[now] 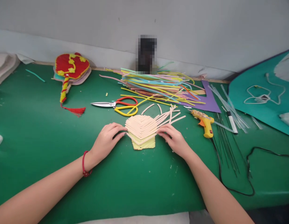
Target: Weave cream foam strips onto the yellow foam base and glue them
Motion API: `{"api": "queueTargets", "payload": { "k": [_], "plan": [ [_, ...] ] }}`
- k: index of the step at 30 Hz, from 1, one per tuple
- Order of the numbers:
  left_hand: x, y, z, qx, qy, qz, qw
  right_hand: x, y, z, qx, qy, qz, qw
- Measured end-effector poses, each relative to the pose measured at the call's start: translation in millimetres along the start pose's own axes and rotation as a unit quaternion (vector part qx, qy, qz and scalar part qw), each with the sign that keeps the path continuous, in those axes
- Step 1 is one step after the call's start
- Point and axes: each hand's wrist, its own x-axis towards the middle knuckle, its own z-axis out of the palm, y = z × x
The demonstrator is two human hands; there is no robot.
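Observation:
A small craft piece lies flat in front of me, made of pale peach pipe cleaners [141, 126] set in V-shaped rows over a light yellow base [144, 145]. Loose peach ends fan out from its upper right side. My left hand [109, 135] pinches the left end of the lowest peach pipe cleaner at the piece's left edge. On the opposite edge, my right hand [173, 138] has its fingertips closed on the right end of a peach pipe cleaner. Red-and-yellow-handled scissors [127, 104] lie just behind the piece, blades pointing left.
Behind lies a heap of coloured pipe cleaners [153, 85] on a purple sheet [212, 99]. To the right are a yellow glue gun [207, 126] with a black cord, a marker [232, 123] and clear glue sticks [230, 105]. A red fan-shaped ornament [73, 67] rests at back left.

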Motion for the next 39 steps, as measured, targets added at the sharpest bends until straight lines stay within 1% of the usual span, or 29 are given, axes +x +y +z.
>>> {"api": "queueTargets", "payload": {
  "k": [5, 10, 12, 16, 19, 21, 23, 27, 31, 35, 39],
  "plan": [
    [-2, 3, 2.4, 0.024, 0.018, 0.047, 0.998, 2, -2, 0, -0.019, -0.006, -0.002, 1.000],
    [-3, 5, 3.1, 0.050, 0.017, 0.072, 0.996, 2, 0, -3, -0.037, -0.002, 0.006, 0.999],
    [-4, 8, 2.8, 0.065, 0.018, 0.099, 0.993, 2, 1, -6, -0.043, -0.007, 0.008, 0.999],
    [-11, 19, 1.6, 0.122, 0.034, 0.178, 0.976, 4, 2, -9, -0.045, -0.012, 0.001, 0.999],
    [-15, 28, 0.5, 0.175, 0.050, 0.207, 0.961, 5, 2, -9, -0.042, -0.012, -0.006, 0.999],
    [-16, 32, 0.5, 0.203, 0.056, 0.210, 0.955, 6, 2, -8, -0.041, -0.017, -0.008, 0.999],
    [-15, 33, 1.5, 0.218, 0.049, 0.206, 0.953, 7, 2, -8, -0.042, -0.019, -0.011, 0.999],
    [-14, 31, 7.1, 0.229, -0.008, 0.185, 0.956, 8, 5, -7, -0.047, -0.016, -0.021, 0.999],
    [-16, 29, 12.3, 0.231, -0.057, 0.157, 0.958, 8, 6, -8, -0.042, 0.001, -0.017, 0.999],
    [-18, 29, 12.7, 0.228, -0.093, 0.145, 0.958, 9, 5, -9, -0.038, 0.004, -0.009, 0.999],
    [-20, 31, 11.0, 0.220, -0.110, 0.141, 0.959, 9, 7, -7, -0.036, 0.010, -0.011, 0.999]
  ]
}}
